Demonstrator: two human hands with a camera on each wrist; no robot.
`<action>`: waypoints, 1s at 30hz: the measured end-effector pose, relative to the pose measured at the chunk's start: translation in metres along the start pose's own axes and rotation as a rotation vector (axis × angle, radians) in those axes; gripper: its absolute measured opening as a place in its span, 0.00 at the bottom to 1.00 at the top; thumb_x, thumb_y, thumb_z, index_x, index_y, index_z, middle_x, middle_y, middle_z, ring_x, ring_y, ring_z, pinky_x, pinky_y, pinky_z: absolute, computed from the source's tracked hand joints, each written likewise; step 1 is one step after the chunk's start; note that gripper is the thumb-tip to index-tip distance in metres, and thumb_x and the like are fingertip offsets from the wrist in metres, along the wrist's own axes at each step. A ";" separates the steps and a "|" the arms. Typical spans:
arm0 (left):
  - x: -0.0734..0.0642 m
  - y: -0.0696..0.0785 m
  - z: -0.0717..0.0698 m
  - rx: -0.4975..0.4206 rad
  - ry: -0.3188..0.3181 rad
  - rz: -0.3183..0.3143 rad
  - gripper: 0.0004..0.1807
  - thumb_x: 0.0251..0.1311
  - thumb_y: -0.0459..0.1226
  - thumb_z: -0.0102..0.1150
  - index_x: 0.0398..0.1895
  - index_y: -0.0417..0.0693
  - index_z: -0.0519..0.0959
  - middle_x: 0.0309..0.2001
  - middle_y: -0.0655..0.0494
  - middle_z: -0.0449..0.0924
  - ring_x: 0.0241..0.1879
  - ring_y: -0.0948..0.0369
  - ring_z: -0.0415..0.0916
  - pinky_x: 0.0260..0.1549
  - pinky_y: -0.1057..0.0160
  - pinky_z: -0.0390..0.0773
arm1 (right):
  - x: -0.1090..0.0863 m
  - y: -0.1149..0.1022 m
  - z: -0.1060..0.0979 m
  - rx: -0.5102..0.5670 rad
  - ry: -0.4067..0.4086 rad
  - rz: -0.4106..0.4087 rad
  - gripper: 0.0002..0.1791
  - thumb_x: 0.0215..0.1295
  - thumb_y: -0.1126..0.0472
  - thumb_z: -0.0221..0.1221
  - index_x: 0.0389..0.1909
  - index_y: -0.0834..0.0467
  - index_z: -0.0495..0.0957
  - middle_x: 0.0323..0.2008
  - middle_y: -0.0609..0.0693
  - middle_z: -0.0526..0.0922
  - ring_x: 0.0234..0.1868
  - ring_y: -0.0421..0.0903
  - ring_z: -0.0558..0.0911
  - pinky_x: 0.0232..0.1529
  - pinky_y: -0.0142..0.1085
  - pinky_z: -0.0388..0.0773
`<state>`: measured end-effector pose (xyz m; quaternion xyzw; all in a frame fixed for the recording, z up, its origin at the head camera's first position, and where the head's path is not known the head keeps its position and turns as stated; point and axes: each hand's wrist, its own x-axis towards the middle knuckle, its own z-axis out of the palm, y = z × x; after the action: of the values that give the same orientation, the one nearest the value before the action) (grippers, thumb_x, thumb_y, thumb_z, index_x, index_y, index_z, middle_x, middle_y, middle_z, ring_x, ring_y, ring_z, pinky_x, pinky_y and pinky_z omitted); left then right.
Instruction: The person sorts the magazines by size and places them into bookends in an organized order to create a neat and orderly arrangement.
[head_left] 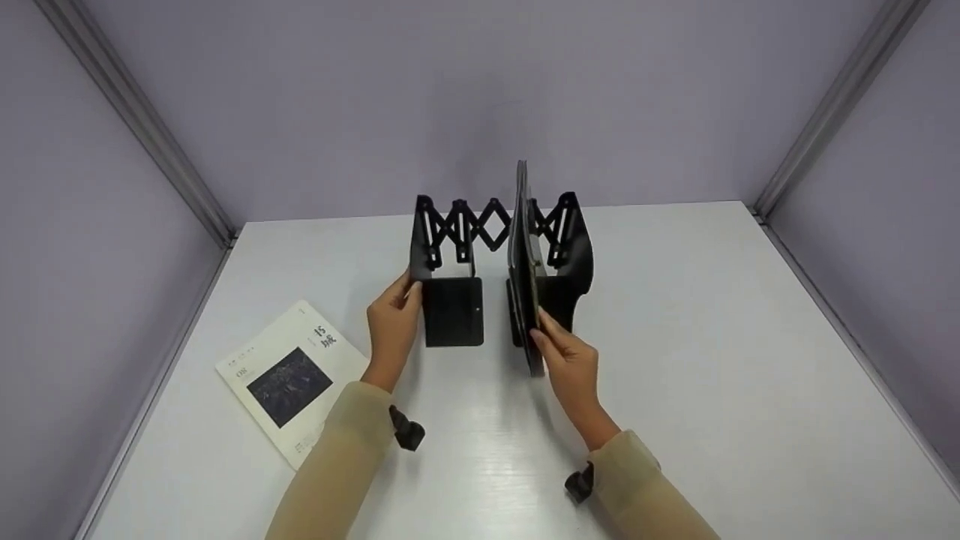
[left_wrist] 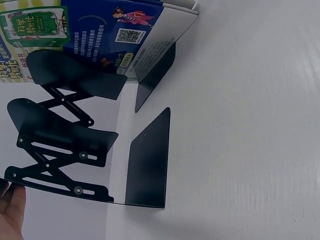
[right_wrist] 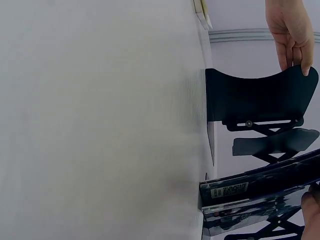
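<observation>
A black expandable bookend (head_left: 495, 225) with a scissor lattice stands near the back of the table. Its left end plate is pinched at the edge by my left hand (head_left: 394, 322), whose fingers also show in the left wrist view. Thin books (head_left: 525, 277) stand upright and close together in the right section. Their near edge is held between the thumb and fingers of my right hand (head_left: 571, 364). In the left wrist view, one of the books (left_wrist: 100, 35) shows a blue cover with a QR code. The right wrist view shows the books (right_wrist: 250, 187) from the side, slightly tilted.
A white book (head_left: 345, 364) with a dark square picture lies flat at the left, partly under my left forearm. The white table (head_left: 750, 360) is bounded by pale walls at the back and sides, with grey metal posts (head_left: 844, 97) in the corners.
</observation>
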<state>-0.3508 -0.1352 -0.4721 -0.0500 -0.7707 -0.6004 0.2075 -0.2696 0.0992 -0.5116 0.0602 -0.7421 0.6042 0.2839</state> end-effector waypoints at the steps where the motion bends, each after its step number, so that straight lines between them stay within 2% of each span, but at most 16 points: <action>1: 0.000 -0.001 0.000 0.001 -0.002 0.000 0.18 0.68 0.31 0.57 0.59 0.34 0.78 0.57 0.40 0.81 0.58 0.49 0.81 0.55 0.58 0.83 | 0.000 0.000 -0.001 -0.004 -0.012 -0.002 0.20 0.65 0.67 0.63 0.58 0.62 0.79 0.58 0.58 0.81 0.58 0.34 0.79 0.57 0.21 0.77; 7: -0.001 -0.003 -0.002 -0.001 0.006 -0.027 0.18 0.68 0.32 0.58 0.58 0.35 0.79 0.57 0.40 0.81 0.58 0.50 0.81 0.56 0.58 0.83 | 0.003 -0.001 -0.009 -0.010 -0.062 -0.037 0.18 0.66 0.65 0.63 0.57 0.61 0.80 0.58 0.57 0.82 0.60 0.39 0.80 0.57 0.23 0.78; 12: 0.000 -0.002 -0.002 -0.022 0.005 -0.017 0.18 0.67 0.32 0.58 0.58 0.35 0.78 0.57 0.40 0.81 0.58 0.49 0.80 0.56 0.56 0.83 | 0.012 -0.003 -0.019 -0.044 -0.020 -0.086 0.17 0.66 0.67 0.63 0.55 0.63 0.81 0.56 0.58 0.83 0.60 0.41 0.81 0.60 0.23 0.76; 19: 0.003 -0.002 0.002 -0.014 -0.006 -0.023 0.18 0.68 0.32 0.57 0.60 0.37 0.78 0.58 0.42 0.81 0.59 0.51 0.80 0.56 0.59 0.82 | 0.022 -0.002 -0.035 -0.056 0.030 -0.061 0.17 0.65 0.68 0.63 0.55 0.63 0.81 0.55 0.59 0.83 0.55 0.27 0.80 0.55 0.20 0.78; 24: 0.003 -0.002 0.002 -0.024 -0.009 -0.022 0.18 0.68 0.33 0.58 0.60 0.38 0.78 0.58 0.43 0.81 0.58 0.51 0.80 0.56 0.60 0.83 | 0.024 0.000 -0.043 0.019 0.099 -0.024 0.16 0.65 0.68 0.63 0.54 0.64 0.81 0.54 0.62 0.83 0.53 0.29 0.82 0.54 0.23 0.80; 30: 0.001 -0.003 0.000 -0.011 -0.003 -0.015 0.18 0.69 0.33 0.57 0.60 0.38 0.78 0.58 0.43 0.81 0.58 0.51 0.81 0.55 0.60 0.83 | 0.029 -0.001 -0.046 0.139 0.235 -0.022 0.12 0.63 0.71 0.64 0.47 0.69 0.83 0.48 0.65 0.85 0.48 0.34 0.86 0.50 0.27 0.83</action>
<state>-0.3523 -0.1366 -0.4743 -0.0462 -0.7679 -0.6063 0.2015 -0.2767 0.1490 -0.4915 0.0168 -0.6593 0.6541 0.3704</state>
